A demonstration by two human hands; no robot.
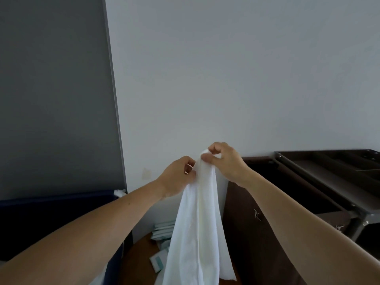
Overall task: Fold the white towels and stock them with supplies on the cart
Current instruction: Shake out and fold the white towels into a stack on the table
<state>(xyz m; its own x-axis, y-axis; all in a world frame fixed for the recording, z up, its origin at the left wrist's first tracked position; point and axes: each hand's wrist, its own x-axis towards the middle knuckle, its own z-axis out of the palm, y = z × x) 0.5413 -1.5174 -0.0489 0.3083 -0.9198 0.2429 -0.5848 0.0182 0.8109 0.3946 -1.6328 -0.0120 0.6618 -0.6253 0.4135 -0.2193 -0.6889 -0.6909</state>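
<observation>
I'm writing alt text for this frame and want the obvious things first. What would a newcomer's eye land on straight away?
The white towel hangs long down the centre. The left hand and right hand pinch its top close together, before a plain pale wall. Next come the dark cart at the right edge and the pale packets scattered on the floor behind the towel.

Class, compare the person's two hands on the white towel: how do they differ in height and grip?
The right hand is higher than the left hand. The right hand pinches the top tip of the towel between thumb and fingers; the left hand grips the towel's edge lower down, fingers curled. Both hold the same towel, which hangs down from them.
</observation>
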